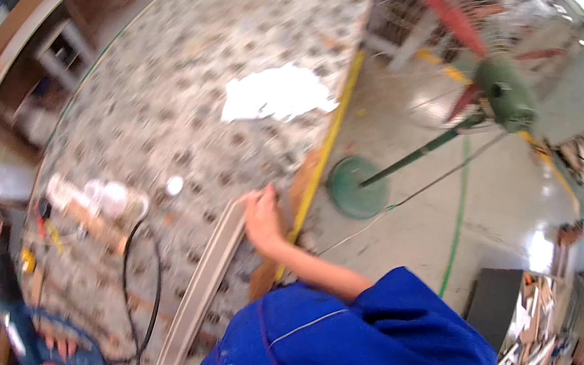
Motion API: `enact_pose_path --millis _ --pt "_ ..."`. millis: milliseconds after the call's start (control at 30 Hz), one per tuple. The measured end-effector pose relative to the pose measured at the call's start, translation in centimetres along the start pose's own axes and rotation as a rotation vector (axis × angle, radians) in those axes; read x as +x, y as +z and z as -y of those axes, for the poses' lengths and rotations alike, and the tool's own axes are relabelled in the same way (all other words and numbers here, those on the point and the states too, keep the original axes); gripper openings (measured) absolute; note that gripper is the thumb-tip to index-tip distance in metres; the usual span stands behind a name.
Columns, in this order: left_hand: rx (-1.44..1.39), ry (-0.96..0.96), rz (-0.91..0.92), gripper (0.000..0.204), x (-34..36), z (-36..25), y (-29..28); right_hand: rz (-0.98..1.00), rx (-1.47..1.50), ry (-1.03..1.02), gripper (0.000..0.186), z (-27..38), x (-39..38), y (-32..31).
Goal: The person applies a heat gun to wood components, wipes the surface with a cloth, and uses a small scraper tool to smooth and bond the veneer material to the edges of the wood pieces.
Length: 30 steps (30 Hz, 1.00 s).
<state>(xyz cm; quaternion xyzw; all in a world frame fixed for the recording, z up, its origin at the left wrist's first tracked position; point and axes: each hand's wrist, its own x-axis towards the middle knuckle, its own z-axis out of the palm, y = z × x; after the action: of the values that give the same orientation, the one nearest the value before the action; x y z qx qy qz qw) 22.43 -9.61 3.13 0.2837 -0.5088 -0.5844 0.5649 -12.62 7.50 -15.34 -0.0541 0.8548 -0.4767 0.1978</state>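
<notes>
Left hand [61, 346] grips a heat gun [17, 325]; right hand [263, 222] grips a strip [202, 284] near the tabletop edge [331, 135], open room ahead.

Down at the lower edge, the blue power tool [20, 326] is cut off, its handle hiding much of the left fingers [61, 347]! The pale strip [195, 302] runs out of view there too. Right fingers [267, 200]: blurred, grip unclear. Up top, the fan [507, 91] loses its cage to the edge.
</notes>
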Motion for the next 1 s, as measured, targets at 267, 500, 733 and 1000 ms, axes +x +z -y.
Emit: enact_pose_path --millis 267,500,733,1000 --pt "0.461 -0.01 -0.138 0.05 -0.5 4.1 -1.9 -0.124 0.191 -0.038 0.064 -0.4 -0.2 1.5" --pt "0.711 -0.032 -0.166 0.049 -0.6 4.8 -5.1 -0.275 0.06 -0.02 0.053 -1.4 0.4 3.6" --pt "0.854 -0.031 -0.162 0.048 -0.7 5.2 -7.6 -0.32 0.078 0.16 0.041 -0.8 1.2 3.9" --pt "0.989 -0.004 -0.149 0.047 -0.8 5.4 -9.4 -0.338 0.035 0.143 0.04 -0.1 0.6 3.5"
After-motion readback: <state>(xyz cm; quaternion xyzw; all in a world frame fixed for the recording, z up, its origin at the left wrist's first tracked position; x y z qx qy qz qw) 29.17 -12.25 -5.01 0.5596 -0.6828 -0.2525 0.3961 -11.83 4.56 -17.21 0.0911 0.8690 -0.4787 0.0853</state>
